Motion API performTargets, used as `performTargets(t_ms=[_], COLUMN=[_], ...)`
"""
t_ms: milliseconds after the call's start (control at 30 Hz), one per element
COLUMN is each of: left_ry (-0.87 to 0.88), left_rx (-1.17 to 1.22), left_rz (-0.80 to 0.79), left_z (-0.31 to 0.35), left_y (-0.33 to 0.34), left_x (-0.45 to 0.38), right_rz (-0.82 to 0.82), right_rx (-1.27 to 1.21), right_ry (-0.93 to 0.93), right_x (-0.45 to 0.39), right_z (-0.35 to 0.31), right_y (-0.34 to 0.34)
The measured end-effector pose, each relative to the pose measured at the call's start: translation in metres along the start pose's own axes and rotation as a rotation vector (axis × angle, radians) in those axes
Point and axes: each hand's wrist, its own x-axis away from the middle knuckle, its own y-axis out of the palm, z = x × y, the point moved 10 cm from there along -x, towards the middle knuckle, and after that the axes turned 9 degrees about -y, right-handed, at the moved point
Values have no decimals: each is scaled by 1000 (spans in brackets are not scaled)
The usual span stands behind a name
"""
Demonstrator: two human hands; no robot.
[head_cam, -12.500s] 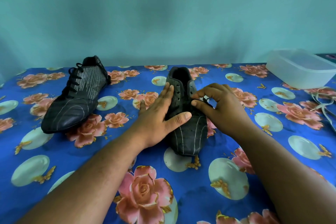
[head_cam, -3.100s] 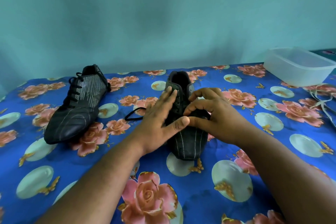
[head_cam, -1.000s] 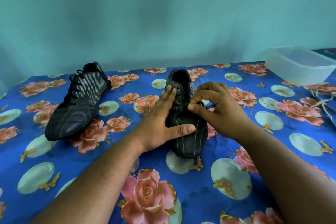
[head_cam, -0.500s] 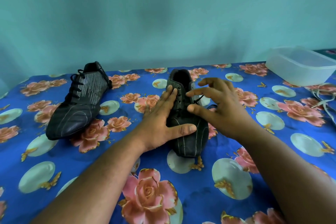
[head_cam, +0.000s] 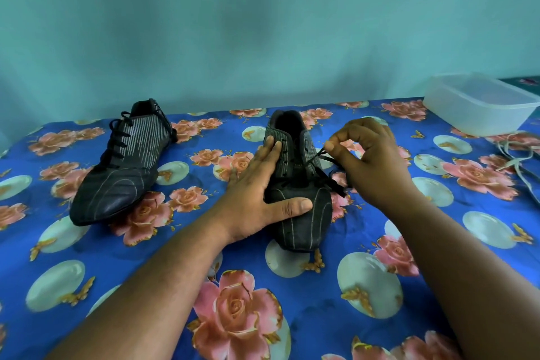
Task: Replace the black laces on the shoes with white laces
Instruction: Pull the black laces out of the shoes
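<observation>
A black striped shoe [head_cam: 301, 213] stands toe-towards-me at the middle of the flowered blue cloth. My left hand [head_cam: 257, 193] lies flat along its left side, fingers straight and thumb across the toe. My right hand [head_cam: 368, 164] is raised to the shoe's right and pinches a black lace [head_cam: 317, 156] between thumb and forefinger; the lace runs taut down to the lower eyelets. The upper eyelets look bare. A second black shoe [head_cam: 122, 164], fully laced in black, lies at the left. White laces [head_cam: 514, 155] lie at the right edge.
A translucent plastic box [head_cam: 479, 104] sits at the back right, close to the white laces. The cloth-covered table [head_cam: 204, 286] ends at a teal wall behind the shoes.
My right hand has lifted and moved right from the shoe's tongue, drawing the black lace out of the upper eyelets. My left hand has stayed pressed on the shoe.
</observation>
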Motion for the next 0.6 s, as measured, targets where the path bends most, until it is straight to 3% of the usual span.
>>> performTargets(t_ms=[367, 600], left_ry=[0, -6], left_rx=[14, -5], left_rz=[-5, -9], left_z=[2, 2], left_y=[-1, -2], left_x=[2, 3], right_rz=[112, 23], right_rx=[75, 115], right_ry=[94, 152], right_x=[0, 2], right_z=[13, 20], right_y=[-18, -7])
